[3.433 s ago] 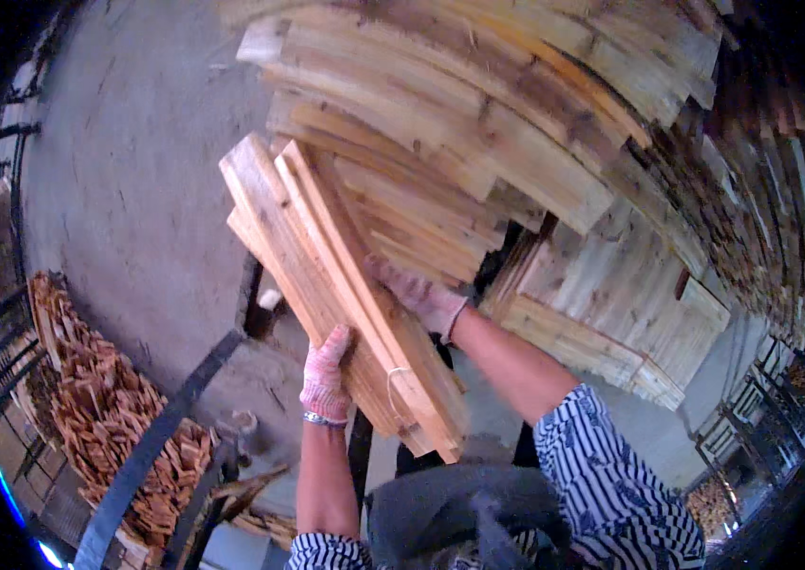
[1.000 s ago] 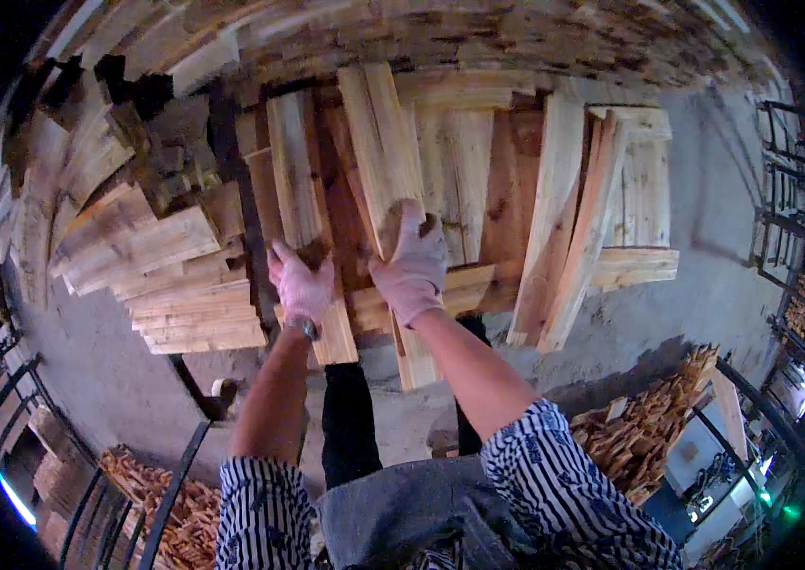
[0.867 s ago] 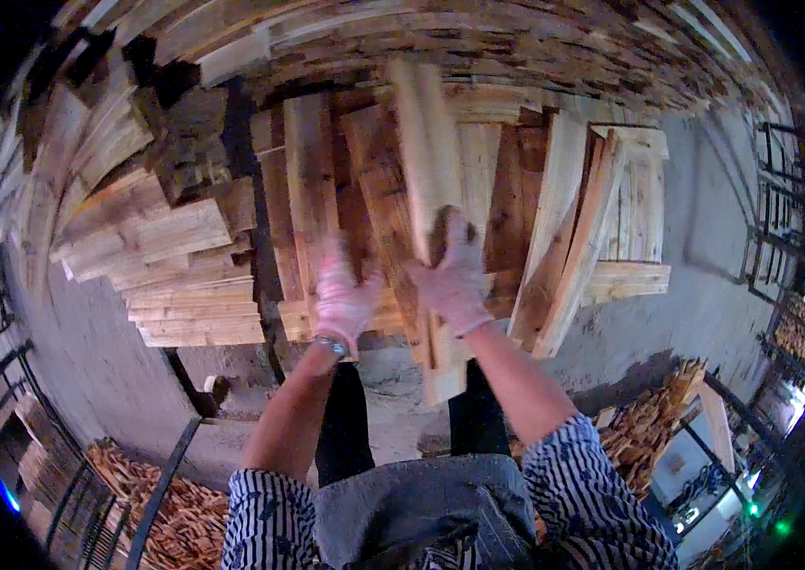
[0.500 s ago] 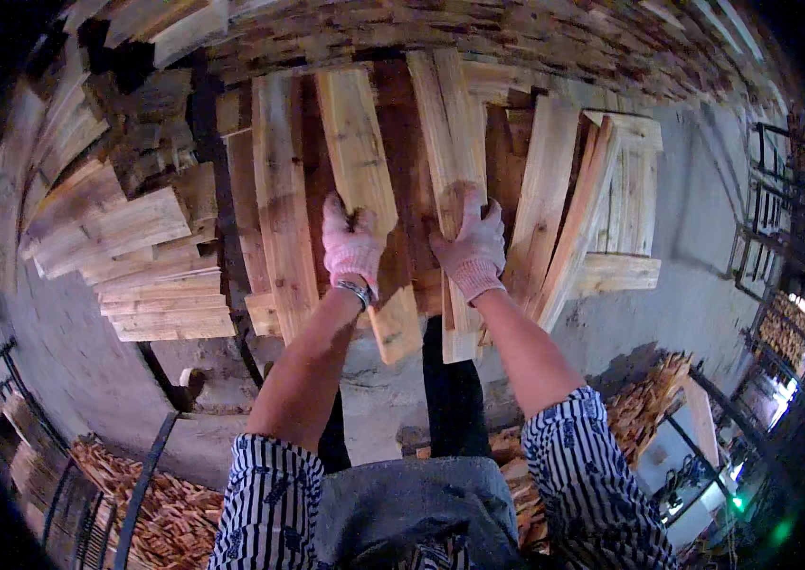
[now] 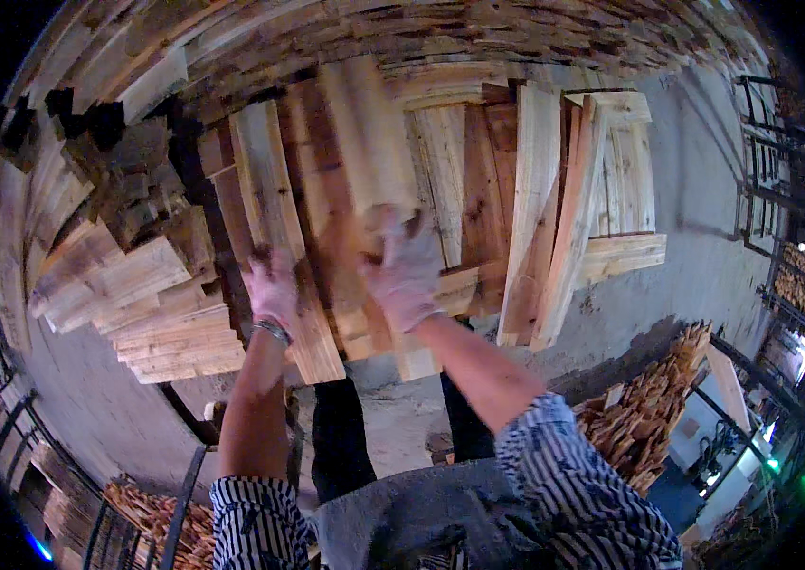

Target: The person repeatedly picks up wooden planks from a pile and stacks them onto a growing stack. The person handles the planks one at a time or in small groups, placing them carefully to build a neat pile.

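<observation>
Wooden planks (image 5: 364,199), pale and rough-sawn, stand on end in the middle of the view, leaning against a tall stack of timber (image 5: 326,38). Gloved, the left hand (image 5: 274,290) presses flat on the long plank at 9 o'clock of the bundle, fingers spread wide. Also gloved, the right hand (image 5: 409,271) clasps the blurred board at the bundle's centre. More upright boards (image 5: 554,218) lean at 3 o'clock, just beside. Stacked short boards (image 5: 151,304) jut out at 9 o'clock. Split wood pieces (image 5: 644,413) are heaped at 4 o'clock
</observation>
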Demonstrator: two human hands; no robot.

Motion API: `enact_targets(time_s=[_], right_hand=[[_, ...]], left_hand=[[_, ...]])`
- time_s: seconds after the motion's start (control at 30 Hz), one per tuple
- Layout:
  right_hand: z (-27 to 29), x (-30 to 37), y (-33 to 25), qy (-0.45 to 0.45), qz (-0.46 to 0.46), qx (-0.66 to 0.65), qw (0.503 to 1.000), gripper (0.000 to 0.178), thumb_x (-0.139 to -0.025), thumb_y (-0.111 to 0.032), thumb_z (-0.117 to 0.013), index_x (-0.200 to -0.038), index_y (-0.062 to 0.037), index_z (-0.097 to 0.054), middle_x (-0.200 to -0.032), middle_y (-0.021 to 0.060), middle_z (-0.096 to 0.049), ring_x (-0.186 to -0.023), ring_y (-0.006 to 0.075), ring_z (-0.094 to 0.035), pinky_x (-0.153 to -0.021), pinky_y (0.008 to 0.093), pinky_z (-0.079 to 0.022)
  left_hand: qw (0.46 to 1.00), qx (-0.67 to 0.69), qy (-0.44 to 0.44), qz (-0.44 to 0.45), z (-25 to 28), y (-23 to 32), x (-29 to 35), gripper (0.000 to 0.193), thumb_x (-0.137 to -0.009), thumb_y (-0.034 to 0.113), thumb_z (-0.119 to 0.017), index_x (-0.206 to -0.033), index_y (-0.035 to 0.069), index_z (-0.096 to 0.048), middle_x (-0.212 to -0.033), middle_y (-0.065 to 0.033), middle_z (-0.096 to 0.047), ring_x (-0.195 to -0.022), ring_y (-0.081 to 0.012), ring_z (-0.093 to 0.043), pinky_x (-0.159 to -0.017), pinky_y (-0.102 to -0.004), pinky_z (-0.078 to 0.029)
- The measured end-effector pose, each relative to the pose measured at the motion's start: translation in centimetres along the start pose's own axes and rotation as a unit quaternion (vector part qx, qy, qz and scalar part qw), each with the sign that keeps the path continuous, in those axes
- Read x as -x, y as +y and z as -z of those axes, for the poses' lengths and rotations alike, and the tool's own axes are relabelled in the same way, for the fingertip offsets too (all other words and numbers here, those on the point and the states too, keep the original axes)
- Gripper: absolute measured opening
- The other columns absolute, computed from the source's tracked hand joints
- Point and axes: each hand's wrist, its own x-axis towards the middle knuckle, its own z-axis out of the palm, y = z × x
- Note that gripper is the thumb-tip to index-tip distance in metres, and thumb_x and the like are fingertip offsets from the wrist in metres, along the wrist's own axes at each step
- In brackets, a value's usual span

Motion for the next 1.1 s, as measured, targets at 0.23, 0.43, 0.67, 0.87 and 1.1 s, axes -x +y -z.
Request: enact_targets(time_s=[0.23, 0.43, 0.67, 0.87, 1.1], right_hand=[[2.4, -0.6, 0.9, -0.145, -0.057, -0.103, 0.982, 0.084, -0.079, -0.041, -0.077, -0.151, -0.0229, -0.036, -0.148, 0.0342, -0.035, -0.129, 0.0485, -0.045, -0.107, 0.0534, -0.04], [0.6, -0.8, 7.2, -0.02, -0.06, 0.018, 0.998, 0.077, -0.08, -0.034, -0.074, -0.148, -0.0208, -0.04, -0.149, 0.0346, -0.033, -0.132, 0.0551, -0.04, -0.108, 0.0544, -0.039], [-2.8, 1.3, 1.5, -0.051, -0.029, -0.036, 0.998, 0.07, -0.094, -0.051, -0.055, -0.153, -0.0194, -0.035, -0.148, 0.0365, -0.032, -0.135, 0.0575, -0.035, -0.11, 0.0589, -0.034], [-5.0, -1.4, 2.4, 0.041, 0.038, -0.075, 0.996, 0.064, -0.095, -0.05, -0.055, -0.149, -0.0183, -0.042, -0.141, 0.022, -0.048, -0.127, 0.0513, -0.046, -0.105, 0.0572, -0.039], [0.2, -2.4, 5.1, -0.068, 0.025, -0.055, 0.996, 0.082, -0.091, -0.059, -0.059, -0.148, -0.0045, -0.04, -0.148, 0.021, -0.044, -0.134, 0.0463, -0.041, -0.113, 0.0519, -0.034]], left_hand=[[0.974, -0.209, -0.028, 0.08, 1.2, 2.0, 0.1, 0.085, -0.088, 0.052, -0.069, -0.153, 0.009, -0.034, -0.156, -0.0271, -0.03, -0.142, -0.0434, -0.035, -0.114, -0.0456, -0.037], [0.955, -0.292, 0.024, 0.057, -0.1, 0.0, -0.5, 0.082, -0.085, 0.043, -0.072, -0.151, 0.01, -0.036, -0.155, -0.0254, -0.034, -0.142, -0.0414, -0.038, -0.114, -0.0446, -0.039], [0.999, 0.014, 0.006, 0.047, 3.5, -2.4, -1.8, 0.052, -0.088, 0.02, -0.07, -0.133, 0.003, -0.048, -0.12, -0.0186, -0.064, -0.11, -0.0321, -0.062, -0.094, -0.0414, -0.049], [0.994, -0.1, 0.027, 0.025, 2.9, -4.1, -5.5, 0.046, -0.087, 0.033, -0.073, -0.114, -0.001, -0.06, -0.099, -0.0123, -0.07, -0.087, -0.026, -0.067, -0.078, -0.0388, -0.054], [0.918, -0.348, -0.141, -0.13, 4.3, -4.6, -8.8, 0.084, -0.088, 0.045, -0.067, -0.151, 0.003, -0.032, -0.13, -0.0194, -0.06, -0.113, -0.0343, -0.062, -0.097, -0.0497, -0.05]])
